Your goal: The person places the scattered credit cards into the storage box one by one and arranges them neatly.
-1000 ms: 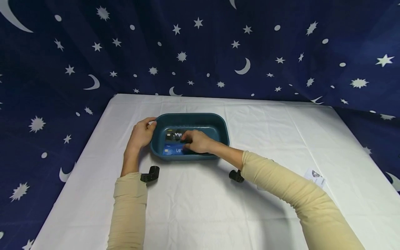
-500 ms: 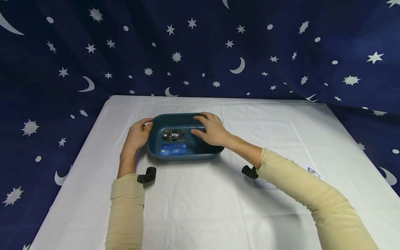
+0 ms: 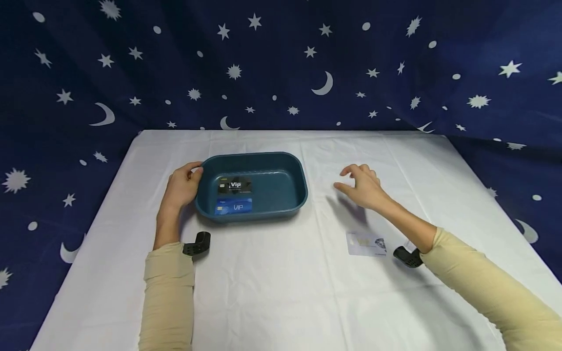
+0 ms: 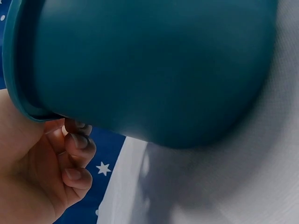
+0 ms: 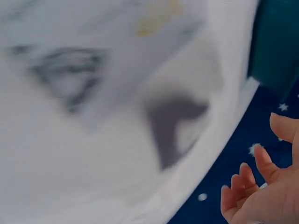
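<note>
A teal plastic tub (image 3: pixel 277 190) sits on the white-covered table. My left hand (image 3: pixel 181 187) holds its left rim; in the left wrist view the fingers (image 4: pixel 79 142) curl in beneath the rim, and the thumb tip is hidden. On the tub's floor lie a black VIP card (image 3: pixel 240 186) and, just nearer, a blue VIP card (image 3: pixel 233 206). My right hand (image 3: pixel 363 189) hovers over the table right of the tub, thumb and fingers apart with nothing between them. Nearer to me lies a silver-white card (image 3: pixel 366 245) with gold lettering, blurred in the right wrist view.
Part of another white card (image 3: pixel 410 245) shows beside the right wrist's black camera (image 3: pixel 408 257), mostly covered by the arm. A dark blue curtain (image 3: pixel 281 63) with stars and moons hangs behind the white tablecloth (image 3: pixel 272 287).
My right hand has left the tub, passing over its right rim to the right. The silver-white card has come out from under the right arm. My left hand stays at the rim.
</note>
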The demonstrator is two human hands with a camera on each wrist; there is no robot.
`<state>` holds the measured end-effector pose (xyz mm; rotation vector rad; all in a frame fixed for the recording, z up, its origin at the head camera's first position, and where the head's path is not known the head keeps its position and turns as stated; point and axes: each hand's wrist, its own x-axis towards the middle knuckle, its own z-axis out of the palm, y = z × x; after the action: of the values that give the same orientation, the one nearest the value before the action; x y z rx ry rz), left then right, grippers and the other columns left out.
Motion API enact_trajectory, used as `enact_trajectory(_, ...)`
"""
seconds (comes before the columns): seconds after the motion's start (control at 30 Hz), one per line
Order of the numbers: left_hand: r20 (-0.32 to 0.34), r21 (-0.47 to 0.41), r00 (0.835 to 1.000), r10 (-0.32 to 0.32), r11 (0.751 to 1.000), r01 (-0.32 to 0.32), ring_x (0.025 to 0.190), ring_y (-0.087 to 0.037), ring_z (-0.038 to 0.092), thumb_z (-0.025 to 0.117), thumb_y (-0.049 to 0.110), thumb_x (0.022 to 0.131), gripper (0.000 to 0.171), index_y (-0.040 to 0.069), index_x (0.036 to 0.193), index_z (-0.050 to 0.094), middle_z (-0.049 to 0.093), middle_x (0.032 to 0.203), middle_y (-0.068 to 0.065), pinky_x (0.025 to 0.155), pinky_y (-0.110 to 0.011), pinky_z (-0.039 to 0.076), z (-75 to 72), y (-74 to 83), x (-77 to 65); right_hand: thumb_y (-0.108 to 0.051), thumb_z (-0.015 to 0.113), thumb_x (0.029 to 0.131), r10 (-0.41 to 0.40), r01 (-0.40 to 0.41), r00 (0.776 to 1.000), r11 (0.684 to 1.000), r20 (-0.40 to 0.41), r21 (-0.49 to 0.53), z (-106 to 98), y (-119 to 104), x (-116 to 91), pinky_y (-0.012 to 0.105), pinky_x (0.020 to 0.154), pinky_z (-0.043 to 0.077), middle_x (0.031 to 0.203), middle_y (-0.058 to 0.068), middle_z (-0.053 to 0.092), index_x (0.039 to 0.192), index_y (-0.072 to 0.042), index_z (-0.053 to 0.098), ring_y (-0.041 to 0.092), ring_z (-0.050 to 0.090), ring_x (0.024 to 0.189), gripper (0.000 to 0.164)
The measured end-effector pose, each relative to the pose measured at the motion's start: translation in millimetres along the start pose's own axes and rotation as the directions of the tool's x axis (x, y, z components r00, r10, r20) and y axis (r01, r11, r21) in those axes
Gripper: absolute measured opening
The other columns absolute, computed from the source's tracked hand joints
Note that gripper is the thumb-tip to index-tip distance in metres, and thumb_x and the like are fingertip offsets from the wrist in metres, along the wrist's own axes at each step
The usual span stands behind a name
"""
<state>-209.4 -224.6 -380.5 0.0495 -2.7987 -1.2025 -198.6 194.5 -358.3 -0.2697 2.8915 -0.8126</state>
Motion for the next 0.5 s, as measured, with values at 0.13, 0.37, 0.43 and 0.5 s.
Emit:
enact_trajectory(0.13, 0.004, -0.001, 1.0, -0.005, 1.0, 0.005, 0.063, -0.021, 0.043, 0.043, 0.022, 0.105, 0.039, -0.002, 0.134, 0.054, 0.045, 0.074, -0.009, 0.059, -0.034, 0.035, 0.6, -1.5, 0.4, -0.029, 0.064, 0.094, -0.02, 0.021, 0.999, 0.999, 0.036, -0.045, -0.5, 18.4, -20.3, 0.056, 0.087, 0.03, 0.12, 0.031, 0.046, 0.118, 0.0, 0.054, 0.045, 0.038, 0.106, 0.038)
enact_trajectory(0.37, 0.006, 0.005, 1.0, 0.005, 1.0, -0.005, 0.064, -0.022, 0.042, 0.042, 0.023, 0.105, 0.041, -0.003, 0.134, 0.053, 0.044, 0.076, -0.01, 0.059, -0.035, 0.034, 0.5, -2.8, 2.7, -0.035, 0.078, 0.081, -0.081, 0.105, 0.976, 0.988, 0.203, -0.114, -1.6, 39.0, -58.9, 0.043, 0.074, 0.036, 0.1, 0.016, 0.053, 0.096, -0.009, 0.06, 0.034, 0.045, 0.09, 0.035)
enact_trajectory(0.43, 0.004, 0.011, 1.0, 0.004, 1.0, -0.004, 0.065, -0.023, 0.042, 0.042, 0.023, 0.105, 0.04, -0.002, 0.134, 0.054, 0.044, 0.076, -0.01, 0.059, -0.035, 0.034, 0.1, -2.6, 3.0, -0.039, 0.08, 0.079, -0.077, 0.114, 0.964, 0.984, 0.253, -0.135, -1.9, 41.7, -67.5, 0.04, 0.072, 0.036, 0.099, 0.012, 0.052, 0.096, -0.011, 0.058, 0.031, 0.044, 0.088, 0.04)
enact_trajectory(0.5, 0.006, 0.011, 1.0, -0.004, 1.0, 0.004, 0.065, -0.023, 0.042, 0.042, 0.023, 0.105, 0.04, -0.002, 0.134, 0.054, 0.044, 0.076, -0.01, 0.059, -0.035, 0.034, 0.1, -2.1, 3.0, -0.043, 0.081, 0.076, -0.075, 0.122, 0.956, 0.981, 0.285, -0.152, -2.1, 43.2, -74.3, 0.04, 0.072, 0.037, 0.101, 0.011, 0.051, 0.099, -0.012, 0.057, 0.029, 0.044, 0.088, 0.045)
